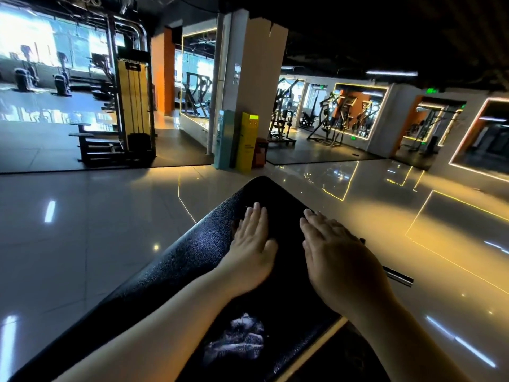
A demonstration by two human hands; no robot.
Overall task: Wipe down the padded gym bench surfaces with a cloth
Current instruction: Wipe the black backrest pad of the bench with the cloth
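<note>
Bench pad (192,257) runs diagonally away from the camera over the glossy tiled floor (82,244). It is black pebbled vinyl that looks firm-cushioned, heavy and fixed, and probably slick once damp. Left hand (253,238) lies flat on it, fingers straight, grip released. Right hand (336,252) is flat at the pad's right edge, grip also released. Cloth is not clearly visible; a dark fold by the left fingers may be it, cannot tell. Pale smeared patch (239,340) sits nearer the camera. No need to grasp the pad: press the cloth under a flat palm.
</note>
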